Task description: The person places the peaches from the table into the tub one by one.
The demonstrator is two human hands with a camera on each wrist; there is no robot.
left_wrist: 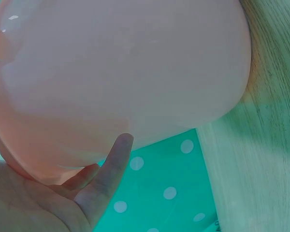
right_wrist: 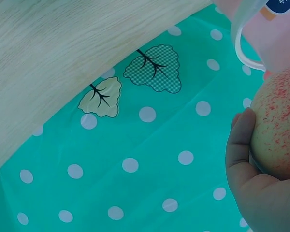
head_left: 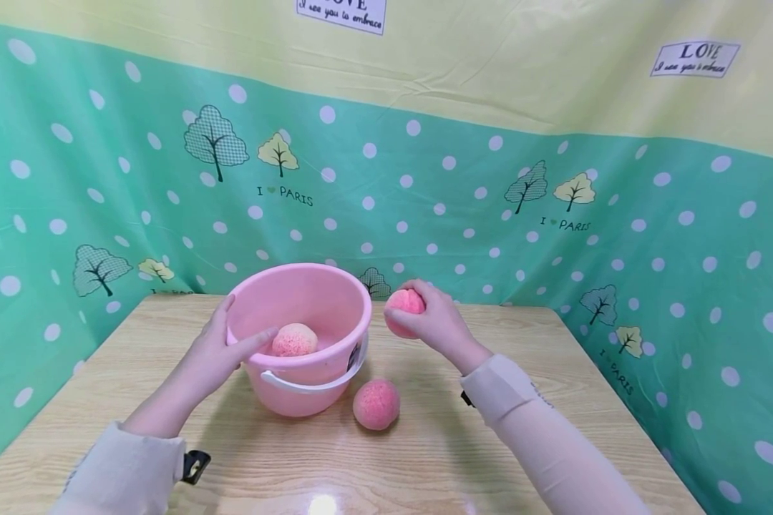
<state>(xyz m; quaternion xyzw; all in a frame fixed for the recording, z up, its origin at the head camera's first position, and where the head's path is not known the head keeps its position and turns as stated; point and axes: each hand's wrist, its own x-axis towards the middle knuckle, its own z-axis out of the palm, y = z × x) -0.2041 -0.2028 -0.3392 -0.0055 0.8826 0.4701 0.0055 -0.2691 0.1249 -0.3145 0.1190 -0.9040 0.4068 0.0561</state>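
A pink bucket (head_left: pixel 299 386) with a white handle (head_left: pixel 315 388) stands on the table, its mouth tipped toward me in the head view. My left hand (head_left: pixel 227 340) grips its rim at the left, the thumb over the inside and the fingers along the outer wall; the left wrist view shows those fingers (left_wrist: pixel 117 162) against the bucket. Inside lies a pale pink peach (head_left: pixel 294 340). Right of the bucket, my right hand (head_left: pixel 441 322) holds another peach (head_left: pixel 402 312) up above the table. A darker pink peach (head_left: pixel 376 405) rests on the tabletop by the bucket's base.
The wood-grain table (head_left: pixel 489 443) runs back to a green and yellow curtain (head_left: pixel 412 193) printed with dots and trees. More of this cloth (head_left: pixel 715 322) hangs along the right side, and on the left as well.
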